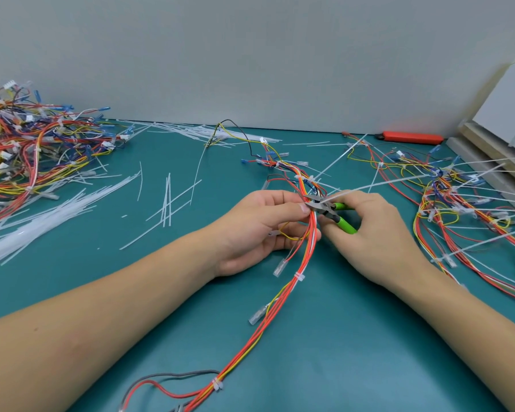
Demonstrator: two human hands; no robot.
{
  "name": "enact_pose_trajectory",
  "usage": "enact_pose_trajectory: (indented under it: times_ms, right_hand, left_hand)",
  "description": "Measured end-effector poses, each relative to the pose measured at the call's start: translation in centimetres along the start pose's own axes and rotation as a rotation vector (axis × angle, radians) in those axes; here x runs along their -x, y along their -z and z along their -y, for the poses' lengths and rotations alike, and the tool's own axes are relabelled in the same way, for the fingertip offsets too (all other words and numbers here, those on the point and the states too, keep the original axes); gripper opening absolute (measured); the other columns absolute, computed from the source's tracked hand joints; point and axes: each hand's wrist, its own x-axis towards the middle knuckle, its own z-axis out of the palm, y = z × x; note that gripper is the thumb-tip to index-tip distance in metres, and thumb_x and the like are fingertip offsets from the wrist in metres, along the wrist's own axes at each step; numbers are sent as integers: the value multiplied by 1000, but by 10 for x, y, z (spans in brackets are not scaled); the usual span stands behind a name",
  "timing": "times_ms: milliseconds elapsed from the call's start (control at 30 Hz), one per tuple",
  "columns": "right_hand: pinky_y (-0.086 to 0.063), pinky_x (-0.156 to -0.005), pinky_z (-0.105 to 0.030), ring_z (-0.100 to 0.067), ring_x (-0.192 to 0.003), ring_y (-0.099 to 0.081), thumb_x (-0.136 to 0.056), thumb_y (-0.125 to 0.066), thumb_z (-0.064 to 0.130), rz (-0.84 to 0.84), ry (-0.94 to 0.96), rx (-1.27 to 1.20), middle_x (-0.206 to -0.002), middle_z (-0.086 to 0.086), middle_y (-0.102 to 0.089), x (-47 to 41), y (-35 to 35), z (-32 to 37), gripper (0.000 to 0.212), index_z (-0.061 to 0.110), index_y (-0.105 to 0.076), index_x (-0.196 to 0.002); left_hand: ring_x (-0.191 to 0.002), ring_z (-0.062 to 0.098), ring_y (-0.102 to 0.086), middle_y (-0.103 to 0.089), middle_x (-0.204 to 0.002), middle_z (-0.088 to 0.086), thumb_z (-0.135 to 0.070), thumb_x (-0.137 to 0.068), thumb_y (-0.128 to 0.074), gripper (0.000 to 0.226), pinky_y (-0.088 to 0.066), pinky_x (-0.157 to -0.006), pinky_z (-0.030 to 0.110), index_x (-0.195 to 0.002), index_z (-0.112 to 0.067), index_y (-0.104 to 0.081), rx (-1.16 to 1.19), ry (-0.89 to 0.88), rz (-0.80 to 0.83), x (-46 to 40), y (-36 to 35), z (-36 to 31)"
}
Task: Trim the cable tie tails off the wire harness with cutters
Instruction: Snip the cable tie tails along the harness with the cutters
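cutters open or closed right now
Open: the cutters' blades are spread around the tie tail, and the green handles diverge in the right hand.

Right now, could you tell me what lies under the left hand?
The left hand pinches the wire harness by red, orange and yellow wires. Beneath it, teal mat shows around the palm; anything directly below the palm is covered.

Right hand (pixel 378 233) holds cutters (pixel 329 209) against harness (pixel 305 248)
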Motion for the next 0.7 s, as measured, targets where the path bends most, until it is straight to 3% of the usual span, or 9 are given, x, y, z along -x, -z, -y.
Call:
enact_pose_trajectory:
  times_ms: [333,500,600,700]
  right_hand:
    - [-48,-93,-37,-19,-104,-60,-87,-72,26,8,-18,2,-102,12,-70,-2,1,-1,21,32,-72,-107]
    - [-50,-72,-39,-16,-76,-59,-86,-72,27,6,-6,-15,-75,8,-66,-3,1,-1,5,27,-69,-83]
    - [-38,-54,-34,-13,-54,-41,-87,-71,34,-11,-33,-33,-55,5,-49,-1,0,-3,30,22,-54,-65]
    - [-30,-49,-30,-15,-51,-34,-89,-70,32,22,-29,-11,-53,3,-44,-1,0,-1,34,27,-49,-63]
  left_hand:
    - [-73,18,-72,-69,-75,2,-7,-99,-57,7,-57,-73,27,-94,-10,-61,2,4,-19,-1,0,0]
    - [-74,18,-72,-68,-77,3,-7,-99,-57,9,-57,-73,27,-93,-11,-62,1,-3,-12,0,0,1]
    - [-74,18,-72,-70,-78,1,-8,-99,-56,14,-57,-73,27,-90,-12,-66,-6,-7,-2,0,0,1]
    - [-74,18,-72,-71,-78,0,-8,-99,-57,22,-57,-74,27,-86,-17,-72,-7,-7,9,0,0,0]
